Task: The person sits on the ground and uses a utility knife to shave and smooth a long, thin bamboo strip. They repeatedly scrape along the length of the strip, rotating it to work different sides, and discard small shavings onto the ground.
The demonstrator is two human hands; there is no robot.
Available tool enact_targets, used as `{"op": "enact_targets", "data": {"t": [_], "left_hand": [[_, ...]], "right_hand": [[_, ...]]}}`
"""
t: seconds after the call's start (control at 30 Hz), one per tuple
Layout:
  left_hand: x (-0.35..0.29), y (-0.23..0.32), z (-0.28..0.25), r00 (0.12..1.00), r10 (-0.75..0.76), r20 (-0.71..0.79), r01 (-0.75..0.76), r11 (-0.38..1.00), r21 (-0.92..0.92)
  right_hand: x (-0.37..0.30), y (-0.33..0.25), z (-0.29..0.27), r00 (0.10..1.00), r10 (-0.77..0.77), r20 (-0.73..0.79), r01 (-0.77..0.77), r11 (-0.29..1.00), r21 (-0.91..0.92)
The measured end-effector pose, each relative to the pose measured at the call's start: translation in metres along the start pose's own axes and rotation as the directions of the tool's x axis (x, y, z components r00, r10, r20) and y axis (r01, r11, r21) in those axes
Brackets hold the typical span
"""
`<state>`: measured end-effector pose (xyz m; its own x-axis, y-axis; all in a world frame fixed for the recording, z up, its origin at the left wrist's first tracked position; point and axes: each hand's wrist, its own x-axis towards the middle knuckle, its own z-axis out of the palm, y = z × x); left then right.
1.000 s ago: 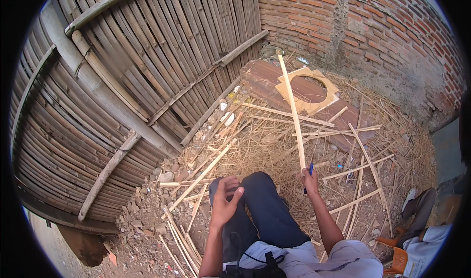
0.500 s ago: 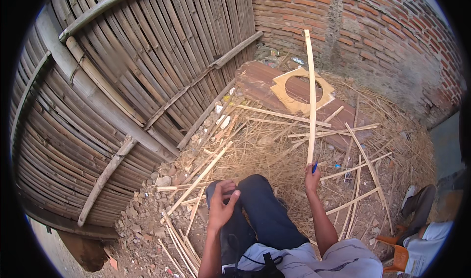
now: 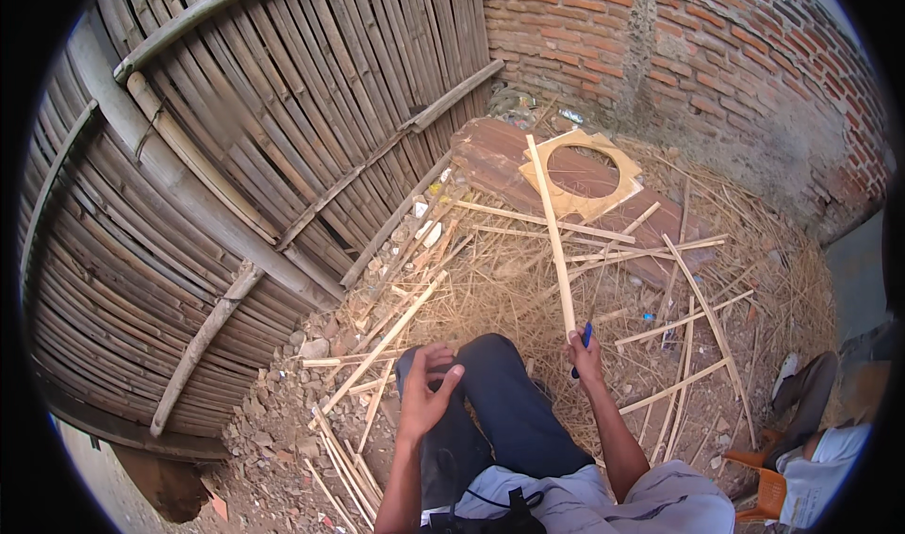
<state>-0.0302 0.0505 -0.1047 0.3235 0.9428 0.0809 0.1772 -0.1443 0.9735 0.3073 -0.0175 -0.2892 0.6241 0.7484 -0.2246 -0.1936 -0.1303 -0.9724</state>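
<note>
My right hand (image 3: pixel 585 355) is closed around the near end of a long pale bamboo strip (image 3: pixel 552 232), which points away from me. A blue pen (image 3: pixel 586 334) is held in the same hand, sticking out beside the strip. The strip's far end crosses in front of the left edge of a flat, tan board with a round hole (image 3: pixel 615 201). Over my left knee, my left hand (image 3: pixel 430 385) has its fingers apart and slightly curled, with nothing in it.
Several bamboo strips (image 3: pixel 382 344) lie on both sides over straw and rubble. A brown plank (image 3: pixel 490 147) rests under the holed board. A bamboo slat wall (image 3: pixel 236 129) rises at left, a brick wall (image 3: pixel 754 72) behind. Another person (image 3: pixel 813 397) sits on an orange chair (image 3: pixel 768 492) at right.
My right hand has shifted a little left and nearer to me. The bamboo strip has swung lower, its far end moving left and down. My left hand is almost still.
</note>
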Motion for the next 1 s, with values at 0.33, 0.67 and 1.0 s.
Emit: {"op": "enact_targets", "data": {"t": [0.33,0.67,1.0], "left_hand": [[0.019,0.038,-0.013,0.942,0.298,-0.155,-0.196,0.862,0.468],[0.055,0.065,-0.060,0.825,0.537,-0.176,-0.176,0.540,0.823],[0.086,0.085,-0.153,0.856,0.513,0.063,-0.195,0.206,0.959]], "right_hand": [[-0.007,-0.103,-0.027,0.983,-0.064,0.170,-0.011,0.912,0.409],[0.001,-0.161,-0.067,0.921,-0.234,0.311,0.098,0.913,0.396],[0.028,-0.196,-0.130,0.855,-0.226,0.467,0.048,0.931,0.363]]}}
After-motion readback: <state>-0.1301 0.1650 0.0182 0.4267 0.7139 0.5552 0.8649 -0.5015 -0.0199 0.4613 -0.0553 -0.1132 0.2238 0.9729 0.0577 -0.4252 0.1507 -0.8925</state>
